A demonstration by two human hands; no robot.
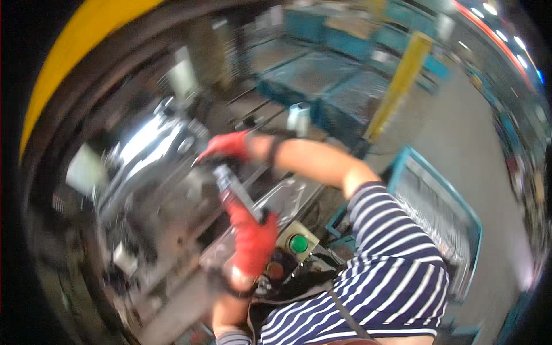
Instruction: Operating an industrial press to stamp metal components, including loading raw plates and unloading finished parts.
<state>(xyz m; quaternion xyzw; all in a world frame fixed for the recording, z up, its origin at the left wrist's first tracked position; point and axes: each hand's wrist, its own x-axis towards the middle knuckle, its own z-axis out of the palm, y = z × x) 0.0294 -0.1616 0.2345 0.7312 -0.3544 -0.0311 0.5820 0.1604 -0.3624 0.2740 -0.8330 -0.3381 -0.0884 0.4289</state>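
My left hand (252, 238), in a red glove, is closed around a long grey metal-looking piece (238, 190) that points up and away from me; blur hides its exact kind. Just beyond its far end is my right hand (227, 147), also red-gloved, reaching in from the right over the dark machine bed (172, 201). Motion smears the right fingers, so whether they grip anything does not show. Left of both hands, a bright, shiny metal surface (144, 144) lies in the machine.
A green push button (298, 243) sits on a control box beside my left hand. To the right stands a blue-framed crate (472, 221) of stacked thin metal parts. Teal bins (302, 24) and a yellow post (399, 86) are farther back. A yellow machine frame (75, 43) curves at upper left.
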